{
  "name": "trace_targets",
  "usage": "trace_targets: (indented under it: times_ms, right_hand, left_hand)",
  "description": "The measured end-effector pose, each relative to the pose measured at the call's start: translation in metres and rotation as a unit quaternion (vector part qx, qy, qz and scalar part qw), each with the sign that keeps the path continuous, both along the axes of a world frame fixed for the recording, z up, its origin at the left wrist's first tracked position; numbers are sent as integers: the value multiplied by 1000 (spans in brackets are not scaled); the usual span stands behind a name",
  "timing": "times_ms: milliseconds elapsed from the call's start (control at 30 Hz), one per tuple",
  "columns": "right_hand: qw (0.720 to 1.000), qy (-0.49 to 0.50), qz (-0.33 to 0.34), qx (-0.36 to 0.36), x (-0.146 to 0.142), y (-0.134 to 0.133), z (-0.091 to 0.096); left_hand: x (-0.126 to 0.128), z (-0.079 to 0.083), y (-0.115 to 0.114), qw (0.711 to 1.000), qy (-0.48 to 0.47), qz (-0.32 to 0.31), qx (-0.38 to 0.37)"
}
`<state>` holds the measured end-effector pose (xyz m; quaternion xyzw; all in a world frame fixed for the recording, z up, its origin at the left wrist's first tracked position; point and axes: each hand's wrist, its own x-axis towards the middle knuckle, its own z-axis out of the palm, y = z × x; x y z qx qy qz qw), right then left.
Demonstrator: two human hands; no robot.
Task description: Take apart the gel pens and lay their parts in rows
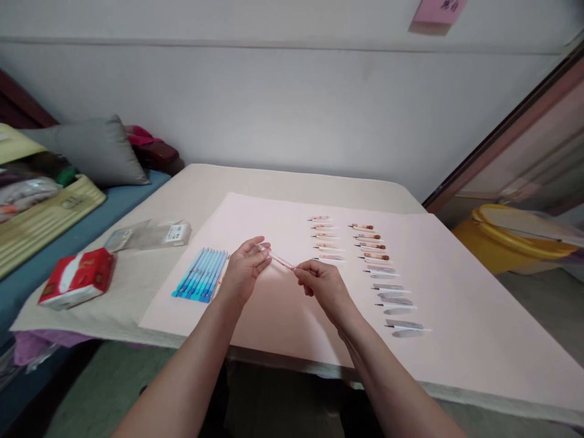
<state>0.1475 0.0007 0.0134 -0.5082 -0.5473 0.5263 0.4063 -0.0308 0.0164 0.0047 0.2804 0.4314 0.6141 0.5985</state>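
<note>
Between my hands is a slim pen (281, 262) with a clear, red-marked barrel, tilted down to the right. My left hand (245, 267) grips its upper left end between thumb and fingers. The thumb and forefinger of my right hand (323, 285) pinch the lower right end. Left of my left hand, several blue pens (201, 275) lie side by side. To the right are rows of pen parts: red-printed barrels with refills (325, 236), brown-ended barrels (369, 246) and grey barrels with refills (395, 300).
A pink sheet (274, 328) covers much of the cloth-covered table (292, 182). On its left are a red tissue pack (78, 277) and a clear plastic package (150, 236). A grey cushion (91, 149) leans against the wall; a yellow bin (483, 240) stands at right.
</note>
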Motion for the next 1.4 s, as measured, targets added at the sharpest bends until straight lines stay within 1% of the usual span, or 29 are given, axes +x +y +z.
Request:
trace_targets:
  times_ms: [67,167,200,233,300,400,567,600,733,767,900,933,1033,1100,1233,1267,1400]
  right_hand:
    - [1000,20,-7,-4,1,1,-2]
    - [996,84,-29,-17,2,2,-4]
    - [994,105,-39,-21,3,3,-4]
    - [991,121,-49,-25,4,4,-4]
    - [987,140,-67,-34,5,5,-4]
    - [985,147,-77,-42,7,6,-3]
    - [983,160,-80,-45,9,7,-2]
    - [982,162,-80,-45,9,7,-1]
    - [981,170,-82,-46,9,7,-2]
    - [981,172,-81,-46,9,7,-2]
    - [980,180,-75,-43,9,8,-3]
    - [980,179,-76,-43,9,8,-3]
    - [980,176,-82,-42,10,8,-4]
    - [980,176,-84,-43,11,8,-4]
    - [979,182,-86,-42,11,9,-2]
    - [978,183,-89,-41,11,9,-2]
    - [977,189,-95,-40,12,10,-2]
  left_hand:
    - [-1,0,0,1000,16,-7,8]
    - [-3,-1,0,995,99,16,1]
    - [-3,-1,0,994,110,18,-4]
    - [-3,-1,0,994,105,14,-8]
    - [-2,0,-1,998,67,-3,-8]
    - [0,2,-1,999,30,-17,10]
    - [0,2,-2,995,94,8,5]
    - [0,2,-2,996,89,9,4]
    - [0,4,-2,999,27,-20,12]
    - [0,3,-2,999,33,-22,14]
    - [0,1,-2,994,105,-9,10]
    - [0,1,-2,995,102,-9,9]
    - [0,3,-2,999,45,-23,16]
    - [0,3,-2,999,35,-29,21]
    - [-1,-1,-2,994,107,-15,4]
    - [0,-2,-2,994,112,-14,1]
    - [2,0,-2,999,45,-26,15]
